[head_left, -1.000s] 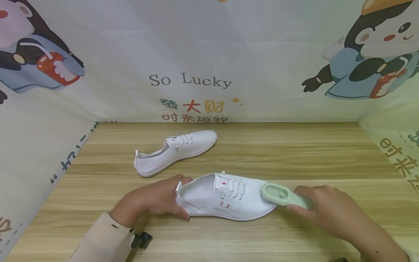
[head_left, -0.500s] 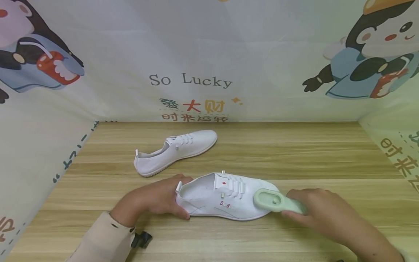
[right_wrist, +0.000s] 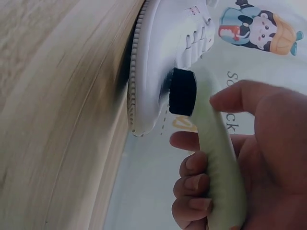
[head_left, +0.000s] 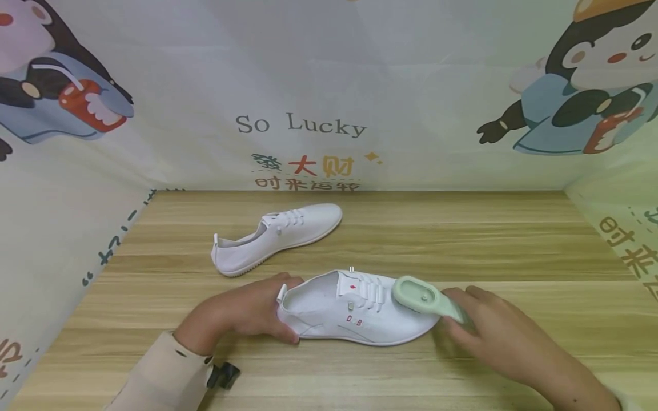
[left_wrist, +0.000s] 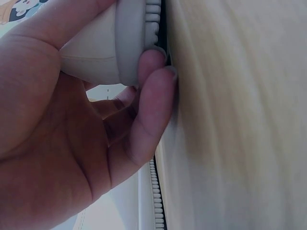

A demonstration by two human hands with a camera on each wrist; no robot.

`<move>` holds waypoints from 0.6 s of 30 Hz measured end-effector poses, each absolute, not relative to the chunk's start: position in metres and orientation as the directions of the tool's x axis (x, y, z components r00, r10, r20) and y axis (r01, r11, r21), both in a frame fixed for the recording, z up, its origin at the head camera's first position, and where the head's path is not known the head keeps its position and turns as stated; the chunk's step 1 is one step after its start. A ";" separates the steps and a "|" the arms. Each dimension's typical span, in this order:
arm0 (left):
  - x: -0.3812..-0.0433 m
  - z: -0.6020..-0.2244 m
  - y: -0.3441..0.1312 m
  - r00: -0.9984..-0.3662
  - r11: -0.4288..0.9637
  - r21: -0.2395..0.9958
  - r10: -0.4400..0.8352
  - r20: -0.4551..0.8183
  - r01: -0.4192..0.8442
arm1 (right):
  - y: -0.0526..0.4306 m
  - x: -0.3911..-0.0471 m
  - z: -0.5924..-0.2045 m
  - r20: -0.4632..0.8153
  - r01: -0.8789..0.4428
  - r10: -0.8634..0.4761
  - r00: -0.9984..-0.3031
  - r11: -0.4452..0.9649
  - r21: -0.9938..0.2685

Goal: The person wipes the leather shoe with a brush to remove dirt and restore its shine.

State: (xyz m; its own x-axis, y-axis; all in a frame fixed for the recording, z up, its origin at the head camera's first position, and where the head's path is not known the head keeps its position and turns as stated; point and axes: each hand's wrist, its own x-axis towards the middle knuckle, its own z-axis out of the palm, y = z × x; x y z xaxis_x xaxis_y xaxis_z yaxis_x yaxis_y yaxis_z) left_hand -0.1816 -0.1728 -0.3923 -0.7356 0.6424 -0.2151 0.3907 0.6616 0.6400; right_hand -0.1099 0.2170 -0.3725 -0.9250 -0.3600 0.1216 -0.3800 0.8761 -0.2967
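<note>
A white lace-up shoe (head_left: 319,319) lies sole down in front, toe to the right, with small red letters on its side. My left hand (head_left: 259,311) grips its heel, thumb on the near side; in the left wrist view the fingers (left_wrist: 156,103) curl by the sole edge. In my right hand (head_left: 498,331) is the handle of a pale green shoe brush (head_left: 416,295), its head over the toe just ahead of the laces. Dark bristles (right_wrist: 182,92) face the shoe's upper in the right wrist view, their tips at its surface.
A second white shoe (head_left: 288,234) lies farther back, left of centre, toe to the right. The wood-grain table top (head_left: 462,234) ends at a printed cloth backdrop (head_left: 308,68), which also rises at both sides.
The brush first swept left and toward me over the toe, then away from me toward the laces, the right hand moving with it. My left hand and both shoes stay in place.
</note>
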 end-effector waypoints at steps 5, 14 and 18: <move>-0.182 -0.392 -0.172 -0.737 0.663 0.641 0.640 -0.218 0.387 | 0.217 -0.110 -0.374 0.108 -0.362 -0.345 -0.932 0.887 -0.286; -0.181 -0.392 -0.172 -0.730 0.660 0.642 0.647 -0.221 0.390 | 0.221 -0.109 -0.378 0.086 -0.366 -0.356 -0.931 0.909 -0.200; -0.181 -0.391 -0.172 -0.733 0.660 0.641 0.645 -0.217 0.392 | 0.223 -0.110 -0.377 0.065 -0.366 -0.361 -0.930 0.914 -0.175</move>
